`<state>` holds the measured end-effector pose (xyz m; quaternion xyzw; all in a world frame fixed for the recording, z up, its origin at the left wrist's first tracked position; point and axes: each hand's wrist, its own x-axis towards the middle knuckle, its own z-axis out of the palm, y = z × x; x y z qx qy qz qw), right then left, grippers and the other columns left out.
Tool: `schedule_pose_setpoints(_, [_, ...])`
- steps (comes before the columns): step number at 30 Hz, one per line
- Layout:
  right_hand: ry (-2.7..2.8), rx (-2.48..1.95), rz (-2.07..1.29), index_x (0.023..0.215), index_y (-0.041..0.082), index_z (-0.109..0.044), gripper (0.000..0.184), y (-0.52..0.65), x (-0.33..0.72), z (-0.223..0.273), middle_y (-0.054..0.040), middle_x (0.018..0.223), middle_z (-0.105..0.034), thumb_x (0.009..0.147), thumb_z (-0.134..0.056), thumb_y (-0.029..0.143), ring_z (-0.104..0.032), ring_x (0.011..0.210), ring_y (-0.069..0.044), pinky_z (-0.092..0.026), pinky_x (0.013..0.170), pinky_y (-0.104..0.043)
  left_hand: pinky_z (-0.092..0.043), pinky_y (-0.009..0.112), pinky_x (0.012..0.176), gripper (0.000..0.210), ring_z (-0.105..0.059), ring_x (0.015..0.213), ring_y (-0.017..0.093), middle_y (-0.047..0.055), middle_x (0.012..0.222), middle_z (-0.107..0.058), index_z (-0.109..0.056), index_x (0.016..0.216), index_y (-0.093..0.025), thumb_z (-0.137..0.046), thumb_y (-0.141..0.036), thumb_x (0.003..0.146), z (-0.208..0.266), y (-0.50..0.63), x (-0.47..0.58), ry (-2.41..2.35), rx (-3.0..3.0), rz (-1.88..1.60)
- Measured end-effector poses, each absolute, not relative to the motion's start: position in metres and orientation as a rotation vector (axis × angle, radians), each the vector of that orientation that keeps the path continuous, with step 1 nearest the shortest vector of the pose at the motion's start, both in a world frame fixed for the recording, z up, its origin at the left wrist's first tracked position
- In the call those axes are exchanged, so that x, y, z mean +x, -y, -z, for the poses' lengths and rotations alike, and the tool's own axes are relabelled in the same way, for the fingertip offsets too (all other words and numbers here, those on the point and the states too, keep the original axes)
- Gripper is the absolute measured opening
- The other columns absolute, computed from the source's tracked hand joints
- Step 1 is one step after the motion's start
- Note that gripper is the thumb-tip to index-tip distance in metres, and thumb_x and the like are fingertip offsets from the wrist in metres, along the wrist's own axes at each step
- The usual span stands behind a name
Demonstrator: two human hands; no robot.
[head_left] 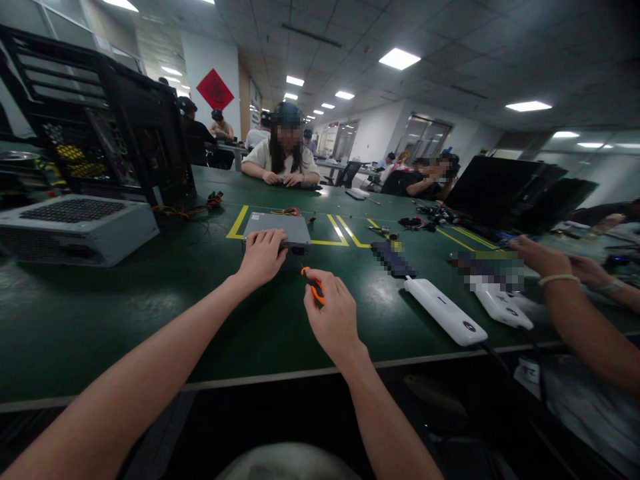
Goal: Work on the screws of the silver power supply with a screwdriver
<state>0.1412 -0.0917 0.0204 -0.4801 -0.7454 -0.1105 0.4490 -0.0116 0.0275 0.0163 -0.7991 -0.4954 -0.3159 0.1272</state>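
A grey computer power supply lies on the green tabletop in front of me, its socket side facing my way. My left hand is on its near left part, fingers bent over the top and front edge, holding it. In my right hand is a screwdriver with an orange and black handle, gripped between thumb and fingers. Its thin shaft points up and left at the lower front of the power supply; whether the tip touches it, I cannot tell. Coloured cables emerge behind the power supply.
At left stand a larger power supply and an open black computer case. White power banks lie to the right, with loose cables beyond. A co-worker's arms reach in at right; another person sits opposite.
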Motion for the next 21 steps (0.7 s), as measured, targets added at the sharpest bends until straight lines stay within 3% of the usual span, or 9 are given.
schedule_pose_setpoints(16, [2.003, -1.285, 0.397, 0.096, 0.018, -0.054, 0.024, 0.088, 0.132, -0.017, -0.0056, 0.093, -0.063, 0.079, -0.043, 0.005, -0.053, 0.079, -0.019, -0.045, 0.071, -0.033, -0.028, 0.043, 0.095, 0.032, -0.046, 0.113, 0.027, 0.012, 0.125, -0.053, -0.05, 0.113, -0.016, -0.04, -0.027, 0.085, -0.015, -0.029, -0.011, 1.435, -2.312, 0.922])
schedule_pose_setpoints(21, [2.06, -1.296, 0.535, 0.098, 0.018, -0.055, 0.016, 0.088, 0.121, -0.02, -0.0076, 0.097, -0.059, 0.088, -0.041, 0.018, -0.054, 0.079, -0.017, -0.045, 0.067, -0.031, -0.027, 0.043, 0.095, 0.032, -0.045, 0.113, 0.027, 0.012, 0.124, -0.053, -0.051, 0.114, -0.017, -0.039, -0.026, 0.085, -0.014, -0.029, -0.01, 1.44, -2.316, 0.925])
